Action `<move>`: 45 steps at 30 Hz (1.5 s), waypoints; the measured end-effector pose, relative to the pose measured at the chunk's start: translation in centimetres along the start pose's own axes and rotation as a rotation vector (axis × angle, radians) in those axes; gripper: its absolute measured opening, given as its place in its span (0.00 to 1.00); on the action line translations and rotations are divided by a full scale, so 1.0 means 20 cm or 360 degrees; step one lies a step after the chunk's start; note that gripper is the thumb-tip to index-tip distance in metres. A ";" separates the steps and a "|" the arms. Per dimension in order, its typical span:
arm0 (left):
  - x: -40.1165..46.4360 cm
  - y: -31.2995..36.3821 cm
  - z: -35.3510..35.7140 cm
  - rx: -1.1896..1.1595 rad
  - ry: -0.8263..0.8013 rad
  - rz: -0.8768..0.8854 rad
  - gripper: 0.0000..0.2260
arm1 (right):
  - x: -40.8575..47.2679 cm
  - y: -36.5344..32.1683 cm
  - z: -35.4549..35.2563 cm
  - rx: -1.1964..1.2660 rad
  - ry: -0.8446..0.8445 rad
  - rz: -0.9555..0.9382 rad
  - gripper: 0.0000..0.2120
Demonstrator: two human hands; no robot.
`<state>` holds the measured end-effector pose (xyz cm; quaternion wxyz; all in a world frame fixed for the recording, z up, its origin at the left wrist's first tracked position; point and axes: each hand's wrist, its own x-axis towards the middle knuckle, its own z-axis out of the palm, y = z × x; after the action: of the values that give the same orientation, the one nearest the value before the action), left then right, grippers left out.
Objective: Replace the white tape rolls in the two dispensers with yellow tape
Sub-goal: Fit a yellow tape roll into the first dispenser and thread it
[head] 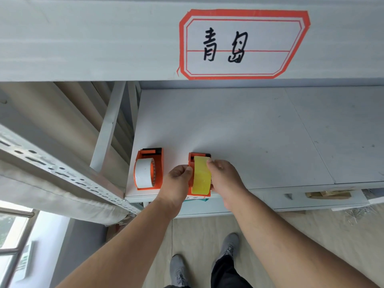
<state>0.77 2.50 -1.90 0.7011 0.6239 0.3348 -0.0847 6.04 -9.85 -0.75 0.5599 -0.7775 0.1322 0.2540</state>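
Two orange tape dispensers stand side by side at the front edge of a grey shelf (pixel 239 132). The left dispenser (pixel 158 163) holds a white tape roll (pixel 143 173). The right dispenser (pixel 192 157) holds a yellow tape roll (pixel 201 176). My left hand (pixel 178 179) presses against the right dispenser's left side, fingers curled. My right hand (pixel 225 176) grips the yellow roll from the right, with fingertips on its top edge.
Above the shelf runs a grey beam carrying a red-bordered label (pixel 243 44). A perforated metal rail (pixel 62 169) and slanted struts lie to the left. A lower shelf (pixel 324 196) holds some items. My shoes (pixel 228 246) stand on the wooden floor.
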 end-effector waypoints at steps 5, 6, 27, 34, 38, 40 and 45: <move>0.02 -0.02 -0.01 -0.0101 -0.0012 -0.0025 0.12 | -0.08 0.06 -0.01 -0.0037 -0.0068 -0.0201 0.15; 0.02 -0.02 -0.01 -0.0120 -0.0012 -0.0026 0.12 | -0.09 0.08 0.00 -0.0095 -0.0079 -0.0216 0.18; 0.01 -0.05 -0.02 -0.0043 -0.0207 0.0028 0.16 | -0.02 0.09 0.03 0.0146 0.0137 -0.0233 0.03; 0.02 -0.06 -0.02 0.0192 -0.0210 0.0167 0.18 | 0.04 0.05 -0.07 -0.0505 0.0192 -0.0484 0.15; 0.03 -0.08 -0.02 0.0238 -0.0231 0.0168 0.15 | 0.10 -0.04 -0.10 -0.0706 -0.0051 -0.0580 0.17; 0.03 -0.08 -0.03 0.0271 -0.0245 0.0162 0.14 | 0.13 -0.08 -0.09 -0.0814 -0.0140 -0.0582 0.13; 0.02 -0.10 -0.05 0.0259 -0.0267 0.0159 0.13 | 0.20 -0.11 -0.07 -0.0962 -0.0112 -0.0658 0.10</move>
<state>-0.28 3.10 -3.71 0.6770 0.6854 0.2355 -0.1286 10.83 -10.16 -0.75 0.3485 -0.9089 -0.1280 0.1897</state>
